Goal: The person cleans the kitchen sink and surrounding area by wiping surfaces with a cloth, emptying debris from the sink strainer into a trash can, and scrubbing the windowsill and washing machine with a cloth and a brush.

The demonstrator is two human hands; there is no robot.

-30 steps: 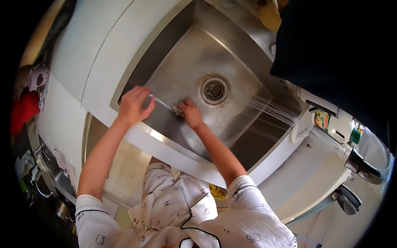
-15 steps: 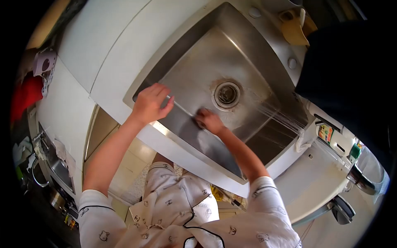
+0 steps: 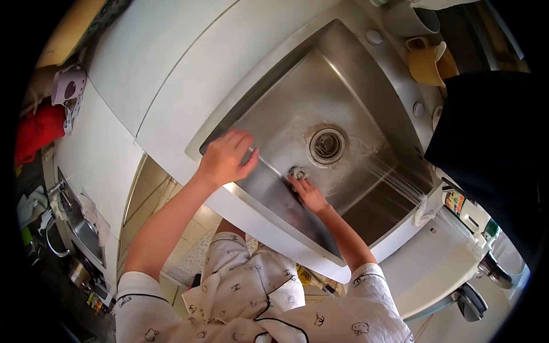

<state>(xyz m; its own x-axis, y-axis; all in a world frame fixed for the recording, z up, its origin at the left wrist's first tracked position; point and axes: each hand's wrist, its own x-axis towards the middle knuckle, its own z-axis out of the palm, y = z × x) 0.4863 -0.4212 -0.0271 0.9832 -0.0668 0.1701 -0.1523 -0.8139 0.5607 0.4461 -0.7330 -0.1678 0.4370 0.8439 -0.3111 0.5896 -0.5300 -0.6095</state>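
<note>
In the head view my right hand [image 3: 310, 196] presses a small greyish scrubber [image 3: 298, 172] against the stainless steel sink [image 3: 280, 114], low down where the near wall meets the floor. Its fingers curl over the scrubber, which sticks out past the fingertips. My left hand [image 3: 227, 156] hovers over the sink's near left edge, its thumb apart from the fingers and nothing seen in it. Beyond the right hand lies the round drain [image 3: 327, 145], with wet, foamy-looking marks around it. Thin water streams [image 3: 394, 180] run across the right side of the sink.
White countertop [image 3: 189, 86] spreads left of the sink. Behind it stand a tan mug [image 3: 426, 64] and a grey container [image 3: 409, 22]. To the right are a labelled bottle [image 3: 457, 203] and a white ledge [image 3: 417, 257]. A dark shape [image 3: 486, 126] blocks the upper right.
My right hand has shifted slightly nearer along the wall, and the scrubber now shows more clearly. My left hand keeps about the same place. The whole view has shifted a little.
</note>
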